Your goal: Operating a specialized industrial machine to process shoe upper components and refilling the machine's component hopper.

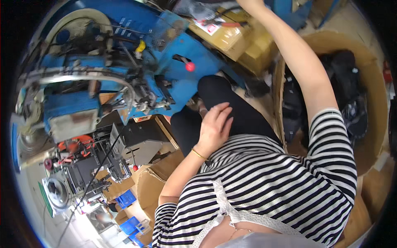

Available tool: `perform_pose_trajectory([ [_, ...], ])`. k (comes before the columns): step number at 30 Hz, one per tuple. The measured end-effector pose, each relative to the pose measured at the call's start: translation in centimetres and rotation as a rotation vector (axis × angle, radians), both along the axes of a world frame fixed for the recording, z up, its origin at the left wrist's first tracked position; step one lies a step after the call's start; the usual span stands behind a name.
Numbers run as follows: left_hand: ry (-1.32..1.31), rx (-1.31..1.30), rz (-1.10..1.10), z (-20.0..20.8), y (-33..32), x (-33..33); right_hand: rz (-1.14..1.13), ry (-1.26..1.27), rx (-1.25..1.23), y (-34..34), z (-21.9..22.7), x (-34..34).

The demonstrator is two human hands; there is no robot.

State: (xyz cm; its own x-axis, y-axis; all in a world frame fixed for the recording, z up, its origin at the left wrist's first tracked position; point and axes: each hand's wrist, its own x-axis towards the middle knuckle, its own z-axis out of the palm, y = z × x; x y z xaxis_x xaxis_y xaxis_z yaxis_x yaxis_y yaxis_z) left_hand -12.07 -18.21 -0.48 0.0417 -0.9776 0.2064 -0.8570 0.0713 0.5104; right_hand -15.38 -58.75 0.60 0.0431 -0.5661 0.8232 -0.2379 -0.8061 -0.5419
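My left hand [215, 126] rests at my lap against the black trousers [244, 109], its fingers loosely bent and apart with nothing visible in them. Stretched far forward and to the right, my right hand [250, 5] is cut off by the upper edge, so its fingers are hidden. Below and left of it lies a taped cardboard box [225, 39]. On that box are a tool with red handles [232, 24], a printed label sheet and a crumpled clear plastic bag [194, 10].
A blue machine [182, 58] with a red-knobbed lever [190, 66] stands ahead and left. Under my right arm, a large round-sided carton [372, 136] holds black items [345, 70]. Another machine [82, 173], blue bins [126, 199] and cartons stand to the left.
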Motion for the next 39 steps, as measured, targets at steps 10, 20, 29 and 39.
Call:
perform_pose_trajectory([
  [10,0.072,0.205,0.012,-3.6,1.9,1.4,0.012,0.416,0.080,-1.0,-2.6,-2.0],
  [20,0.109,0.226,0.050,-4.7,3.3,2.0,-0.027,0.415,-0.023,1.3,-1.7,-2.9],
  [29,0.131,0.234,0.057,-5.1,4.4,1.9,-0.101,0.537,-0.018,3.1,-1.2,-2.7],
  [39,0.137,0.250,0.085,-4.7,4.3,2.5,-0.032,0.487,-0.131,0.1,-0.2,0.0],
])
